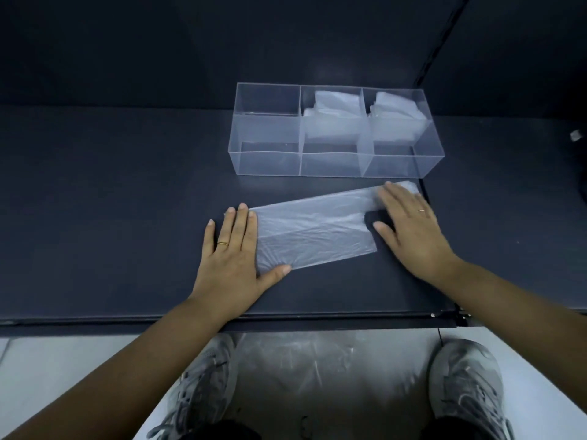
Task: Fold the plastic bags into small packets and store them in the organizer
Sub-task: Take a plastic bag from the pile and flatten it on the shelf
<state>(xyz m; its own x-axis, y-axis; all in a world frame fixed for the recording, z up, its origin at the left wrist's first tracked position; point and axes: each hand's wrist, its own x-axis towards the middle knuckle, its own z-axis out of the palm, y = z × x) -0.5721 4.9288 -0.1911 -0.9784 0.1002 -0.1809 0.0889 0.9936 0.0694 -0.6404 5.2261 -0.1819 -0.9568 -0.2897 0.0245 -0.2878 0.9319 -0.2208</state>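
Pressing with straight, spread fingers, we pinned the plastic bag (311,230), a thin, wrinkled, translucent strip, to the matte surface (111,217) just in front of the organizer (270,163): left hand (232,249) on the end farther from it, right hand (409,227) on the end nearest its right corner. White folded packets (333,112) sat in two rear compartments of that clear, rigid box.

A dark table (111,217) filled most of the view, and a dark wall (158,42) rose behind its far edge. A small pale object (575,134) sat at the far right, too blurred to identify. Below the table's near edge lay a pale floor (63,360), with a grey left shoe (203,382) and a grey right shoe (467,385) standing well apart.
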